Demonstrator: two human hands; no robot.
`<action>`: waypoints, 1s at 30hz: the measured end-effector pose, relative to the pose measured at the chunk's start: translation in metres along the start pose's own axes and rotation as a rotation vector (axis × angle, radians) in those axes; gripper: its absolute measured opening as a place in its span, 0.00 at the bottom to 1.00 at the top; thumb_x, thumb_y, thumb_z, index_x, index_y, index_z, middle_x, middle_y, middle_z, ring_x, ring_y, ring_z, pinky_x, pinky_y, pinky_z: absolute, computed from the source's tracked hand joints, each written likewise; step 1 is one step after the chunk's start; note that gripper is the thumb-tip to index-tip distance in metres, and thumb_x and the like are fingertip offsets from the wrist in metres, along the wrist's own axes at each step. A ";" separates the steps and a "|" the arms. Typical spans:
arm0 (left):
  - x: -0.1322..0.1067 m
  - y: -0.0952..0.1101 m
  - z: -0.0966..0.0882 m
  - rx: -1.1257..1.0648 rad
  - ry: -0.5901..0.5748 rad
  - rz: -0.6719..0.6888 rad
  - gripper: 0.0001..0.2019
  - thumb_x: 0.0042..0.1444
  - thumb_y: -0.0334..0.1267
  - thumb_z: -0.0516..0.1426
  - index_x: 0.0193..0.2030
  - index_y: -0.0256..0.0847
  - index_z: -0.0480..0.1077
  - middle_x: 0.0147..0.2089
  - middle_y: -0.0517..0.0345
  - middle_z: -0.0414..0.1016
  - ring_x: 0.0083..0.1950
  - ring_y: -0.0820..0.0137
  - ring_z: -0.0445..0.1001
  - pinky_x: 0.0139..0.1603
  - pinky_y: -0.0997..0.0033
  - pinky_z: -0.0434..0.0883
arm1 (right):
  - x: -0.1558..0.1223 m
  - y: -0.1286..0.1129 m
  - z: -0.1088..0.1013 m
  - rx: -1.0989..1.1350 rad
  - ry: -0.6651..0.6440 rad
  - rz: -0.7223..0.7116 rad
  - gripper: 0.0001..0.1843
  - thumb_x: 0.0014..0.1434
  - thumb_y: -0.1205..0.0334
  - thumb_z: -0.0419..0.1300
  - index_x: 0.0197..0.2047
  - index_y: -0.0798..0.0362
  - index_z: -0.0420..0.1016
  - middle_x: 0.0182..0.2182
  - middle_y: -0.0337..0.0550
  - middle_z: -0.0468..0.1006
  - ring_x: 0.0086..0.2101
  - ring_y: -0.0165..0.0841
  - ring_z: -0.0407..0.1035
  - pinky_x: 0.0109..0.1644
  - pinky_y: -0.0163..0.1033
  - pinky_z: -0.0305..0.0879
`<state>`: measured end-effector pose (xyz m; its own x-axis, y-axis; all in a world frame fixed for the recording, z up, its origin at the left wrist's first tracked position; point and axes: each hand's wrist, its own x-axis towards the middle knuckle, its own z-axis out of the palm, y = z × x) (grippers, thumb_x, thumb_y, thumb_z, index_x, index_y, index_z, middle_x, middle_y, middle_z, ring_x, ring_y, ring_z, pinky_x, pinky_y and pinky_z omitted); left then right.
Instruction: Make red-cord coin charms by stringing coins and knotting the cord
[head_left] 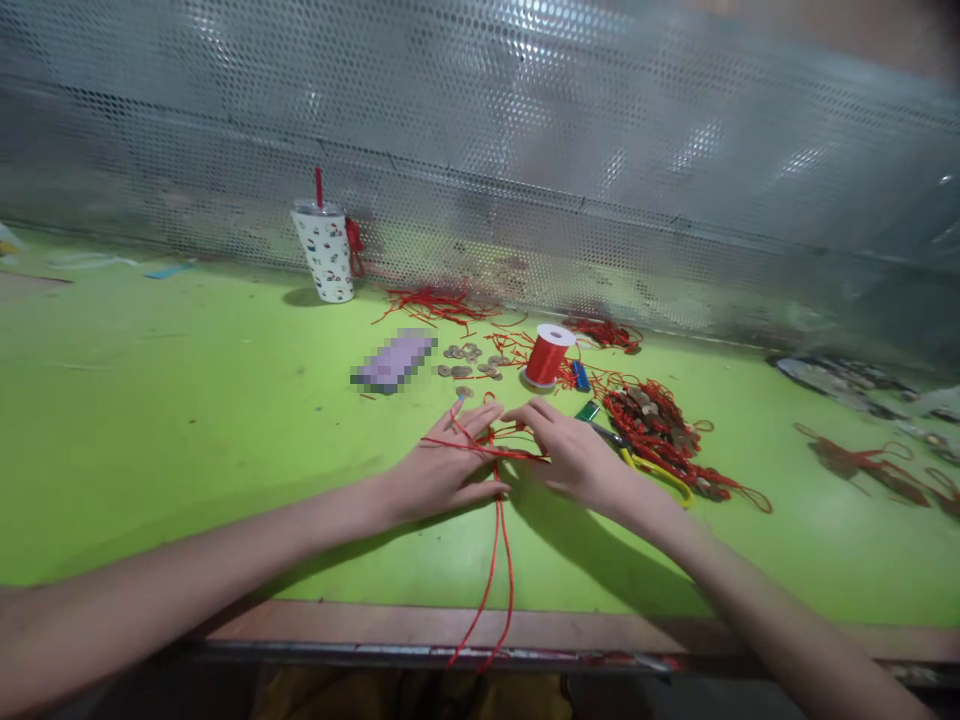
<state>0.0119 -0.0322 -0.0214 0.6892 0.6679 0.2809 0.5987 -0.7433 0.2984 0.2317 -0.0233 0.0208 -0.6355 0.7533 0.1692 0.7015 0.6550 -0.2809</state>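
Note:
My left hand [442, 462] and my right hand [574, 455] meet over the green table, fingertips close together. Between them is a thin red cord [498, 500], with a small loop at the top. Strands of it cross the back of my left fingers and run to my right hand. Two long ends hang down past the table's front edge. The left fingers close on the cord while the thumb points right. My right fingers curl down around the strands, their tips partly hidden. Scissors with yellow handles [664, 478] lie just beyond my right wrist.
Past my hands are loose coins [459, 371], a spool of red cord [547, 358], a blue lighter [580, 376] and a pile of corded coins [660, 425]. A blurred-out purplish object [397, 360] and a straw tumbler [326, 250] stand farther left. A perforated metal panel [450, 150] closes the back.

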 end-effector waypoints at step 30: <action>-0.014 0.015 -0.015 -0.228 -0.015 -0.081 0.08 0.64 0.35 0.54 0.48 0.38 0.70 0.46 0.49 0.76 0.46 0.62 0.73 0.48 0.62 0.71 | -0.010 0.019 0.016 0.510 0.088 0.132 0.13 0.71 0.55 0.55 0.43 0.55 0.75 0.39 0.47 0.82 0.38 0.36 0.74 0.43 0.41 0.68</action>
<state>0.0049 -0.0520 -0.0070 0.6500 0.7228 0.2346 0.5455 -0.6587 0.5181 0.2468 -0.0193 -0.0012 -0.5077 0.8439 0.1734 0.5143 0.4584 -0.7248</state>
